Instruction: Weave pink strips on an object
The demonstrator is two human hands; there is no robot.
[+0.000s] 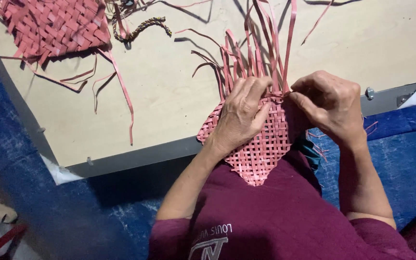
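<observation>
1. Pale wooden board (169, 86) with a grey metal edge, spread across the upper part of the view, resting on blue cloth (73, 207) that reaches out below and to both sides of the board.
2. Maroon shirt (275, 216) filling the bottom centre, just below the board's near edge.
3. Finished pink woven mat (56, 24) lying flat at the board's far left corner, with loose strips trailing from it across the board.
4. Pink woven piece (261, 149) in progress, overhanging the board's near edge, its pointed lower corner touching the shirt, its unwoven strips (266, 43) fanning upward over the board.
5. Left hand (241, 115) laid flat on the woven piece at the board's near edge, fingers spread narrowly and pressing the weave down near its upper rim.
6. Right hand (331, 106) just beside the left, over the board's near edge, fingers curled and pinching a strip at the piece's upper rim.
7. Braided cord (143, 26) lying on the board just beside the finished mat.
8. Small metal bolt (370, 92) on the board's grey edge, near the right hand.
</observation>
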